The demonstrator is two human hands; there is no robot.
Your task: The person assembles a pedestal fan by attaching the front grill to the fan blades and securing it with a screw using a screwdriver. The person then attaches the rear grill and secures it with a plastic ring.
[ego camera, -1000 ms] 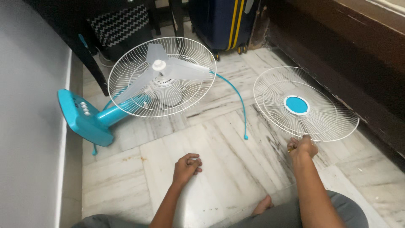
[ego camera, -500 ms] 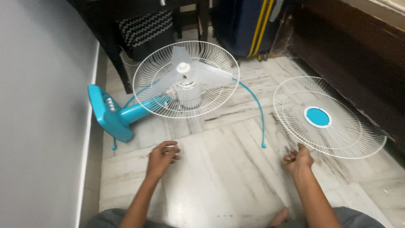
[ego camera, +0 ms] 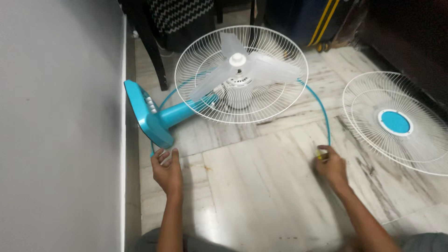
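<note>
loose white fan guard (ego camera: 396,123): right of grips | suitcase (ego camera: 303,18): far beyond | zigzag cushion (ego camera: 179,16): beyond, left

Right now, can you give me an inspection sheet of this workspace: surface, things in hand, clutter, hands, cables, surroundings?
Surface: marble floor, pale with dark streaks and stains.
Things in hand: blue pedestal fan lying on its side, its rear grille and pale blades exposed; loose front grille with a blue centre lies flat to the right.
Clutter: nothing seen.
Hands: left hand beside the fan's base, fingers curled, what it holds is unclear; right hand shut on a small yellow-tipped object, too small to identify.
Cables: blue curved band arcs from the fan to the right hand.
Surroundings: grey wall left, dark chair leg, suitcase behind.
</note>
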